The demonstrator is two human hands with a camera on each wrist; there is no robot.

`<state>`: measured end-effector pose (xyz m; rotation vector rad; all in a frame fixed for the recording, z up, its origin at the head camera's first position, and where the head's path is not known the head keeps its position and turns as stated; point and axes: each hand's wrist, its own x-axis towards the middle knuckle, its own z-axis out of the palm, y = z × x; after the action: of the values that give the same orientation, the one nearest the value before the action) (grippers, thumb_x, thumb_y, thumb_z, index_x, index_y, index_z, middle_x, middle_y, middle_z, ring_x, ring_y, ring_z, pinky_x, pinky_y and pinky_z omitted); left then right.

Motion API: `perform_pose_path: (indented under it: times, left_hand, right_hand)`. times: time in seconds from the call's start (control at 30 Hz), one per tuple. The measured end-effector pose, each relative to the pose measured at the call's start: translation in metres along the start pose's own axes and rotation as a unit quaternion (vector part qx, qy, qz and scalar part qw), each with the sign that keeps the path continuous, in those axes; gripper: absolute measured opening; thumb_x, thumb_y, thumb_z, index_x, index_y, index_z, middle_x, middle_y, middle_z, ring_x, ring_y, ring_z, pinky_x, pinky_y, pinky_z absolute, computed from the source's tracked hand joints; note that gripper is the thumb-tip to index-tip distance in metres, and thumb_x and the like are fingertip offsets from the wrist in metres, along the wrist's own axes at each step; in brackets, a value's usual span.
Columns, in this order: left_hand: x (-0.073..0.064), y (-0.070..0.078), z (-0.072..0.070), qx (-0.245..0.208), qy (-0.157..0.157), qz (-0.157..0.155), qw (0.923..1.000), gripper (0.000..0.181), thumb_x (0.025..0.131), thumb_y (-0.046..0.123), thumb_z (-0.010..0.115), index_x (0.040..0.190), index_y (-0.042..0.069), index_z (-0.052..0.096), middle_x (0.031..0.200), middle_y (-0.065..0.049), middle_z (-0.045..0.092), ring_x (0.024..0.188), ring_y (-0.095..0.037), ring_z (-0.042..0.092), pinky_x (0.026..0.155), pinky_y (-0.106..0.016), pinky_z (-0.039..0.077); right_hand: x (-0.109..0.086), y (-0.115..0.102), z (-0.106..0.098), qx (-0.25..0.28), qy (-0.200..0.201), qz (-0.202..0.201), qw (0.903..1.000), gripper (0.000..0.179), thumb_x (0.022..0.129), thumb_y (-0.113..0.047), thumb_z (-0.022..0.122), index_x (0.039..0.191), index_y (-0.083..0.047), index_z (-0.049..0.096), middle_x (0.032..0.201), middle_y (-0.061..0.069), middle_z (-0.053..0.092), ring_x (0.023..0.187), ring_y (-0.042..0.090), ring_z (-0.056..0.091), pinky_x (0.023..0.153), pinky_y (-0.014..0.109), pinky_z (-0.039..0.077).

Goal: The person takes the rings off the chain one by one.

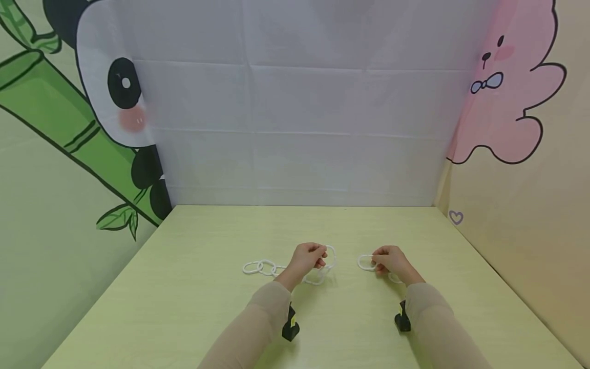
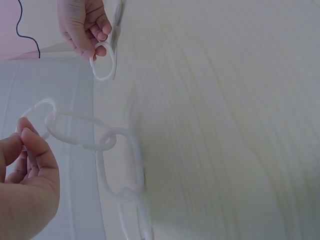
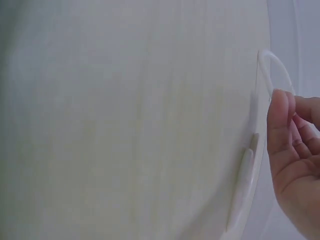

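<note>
My left hand [image 1: 306, 260] pinches the end link of a white plastic chain [image 1: 268, 261] between thumb and index finger. In the left wrist view, several joined links [image 2: 140, 160] hang from that end and slope down to the table. To the right, my right hand [image 1: 391, 261] pinches a single white oval link [image 1: 359, 263], held apart from the chain. That link [image 3: 286, 75] sticks out past the fingertips in the right wrist view. Below the right hand lie loose white links [image 3: 242, 190] on the table, partly hidden by the hand in the head view.
The pale wood-grain table [image 1: 184, 307] runs back to a white sheet [image 1: 299, 164]. Painted walls stand at both sides, with a panda and bamboo [image 1: 69, 107] left and a pink bear [image 1: 516, 113] right. A black wrist camera [image 1: 290, 328] sits under the left sleeve.
</note>
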<state>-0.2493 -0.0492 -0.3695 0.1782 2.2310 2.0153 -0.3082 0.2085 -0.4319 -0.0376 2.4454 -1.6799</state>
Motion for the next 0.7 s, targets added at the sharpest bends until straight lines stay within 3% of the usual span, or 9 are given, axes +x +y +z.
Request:
perform_pose_path:
  times: [0.47,0.7]
  left_hand:
    - [-0.004,0.002,-0.006,-0.007,-0.004,0.0,1.0,0.024,0.095,0.006,0.051,0.105,-0.015,0.056,0.093,-0.023,0.061,0.061,-0.009,0.055,0.061,-0.022,0.05]
    - [-0.005,0.002,-0.008,-0.005,-0.005,-0.002,1.0,0.023,0.095,0.006,0.051,0.105,-0.014,0.057,0.089,-0.019,0.062,0.06,-0.009,0.055,0.06,-0.021,0.05]
  right_hand:
    - [-0.006,-0.008,0.009,-0.004,0.023,0.037,0.999,0.014,0.088,0.003,0.055,0.097,0.014,0.055,0.078,0.016,0.06,0.055,0.015,0.054,0.053,0.027,0.052]
    - [-0.008,-0.012,0.016,-0.034,0.038,0.043,0.9978,0.01,0.085,0.004,0.057,0.092,0.012,0.058,0.063,0.012,0.056,0.049,0.014,0.054,0.05,0.028,0.052]
